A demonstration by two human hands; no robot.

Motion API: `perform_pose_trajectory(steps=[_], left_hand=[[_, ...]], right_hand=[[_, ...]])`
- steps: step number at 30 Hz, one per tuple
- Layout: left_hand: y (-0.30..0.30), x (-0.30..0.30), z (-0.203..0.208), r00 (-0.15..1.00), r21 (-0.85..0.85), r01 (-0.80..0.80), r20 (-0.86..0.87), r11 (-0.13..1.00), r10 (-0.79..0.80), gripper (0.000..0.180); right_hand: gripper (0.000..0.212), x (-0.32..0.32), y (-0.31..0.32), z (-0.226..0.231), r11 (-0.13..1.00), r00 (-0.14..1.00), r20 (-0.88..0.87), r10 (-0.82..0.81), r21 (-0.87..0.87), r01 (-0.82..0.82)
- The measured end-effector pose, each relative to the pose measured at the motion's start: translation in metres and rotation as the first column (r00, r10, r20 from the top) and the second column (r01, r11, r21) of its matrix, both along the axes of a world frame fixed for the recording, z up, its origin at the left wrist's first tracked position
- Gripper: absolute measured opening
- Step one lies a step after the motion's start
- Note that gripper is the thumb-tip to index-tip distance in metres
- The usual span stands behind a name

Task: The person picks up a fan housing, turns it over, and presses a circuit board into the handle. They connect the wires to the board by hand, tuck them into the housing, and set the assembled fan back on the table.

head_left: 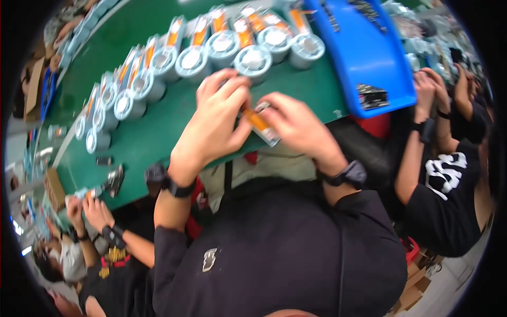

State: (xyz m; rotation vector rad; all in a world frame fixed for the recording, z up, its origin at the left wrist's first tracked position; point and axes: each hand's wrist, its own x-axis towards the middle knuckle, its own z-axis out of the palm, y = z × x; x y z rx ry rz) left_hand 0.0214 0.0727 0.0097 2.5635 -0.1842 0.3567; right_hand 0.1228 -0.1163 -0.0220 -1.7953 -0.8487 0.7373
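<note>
Close to the table's front edge, both hands meet around a light, clear-ended piece with an orange strip (260, 126). My left hand (219, 113) curls over its upper end, fingers closed, hiding most of that end. My right hand (298, 124) pinches at it from the other side, where a small dark-and-silver bit shows by the fingertips, too blurred to name. The piece slants down to the right. Just beyond my hands stands a pale blue round-ended cylinder (252, 61), one of several with similar orange-marked clear parts sticking out behind them.
A blue tray (369, 68) lies to the right, with small dark parts (372, 96) in its near end. A small black block (104, 160) and a dark metal part (114, 179) lie left on the green table (174, 113). Co-workers' hands are at work on both sides.
</note>
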Motion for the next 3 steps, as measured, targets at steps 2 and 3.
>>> perform_pose_trajectory(steps=[2, 3], left_hand=[[-0.0026, 0.0073, -0.0020, 1.000, -0.004, -0.004, -0.014, 1.000, 0.004, 0.017], [-0.0031, 0.0101, -0.0024, 1.000, -0.010, 0.007, -0.016, 1.000, -0.007, 0.015]], right_hand=[[0.029, 0.0094, -0.0072, -0.0038, 1.000, 1.000, -0.017, 0.009, 0.026, -0.009], [0.028, 0.0098, -0.0100, -0.0067, 0.999, 1.000, -0.023, 0.003, 0.051, -0.002]])
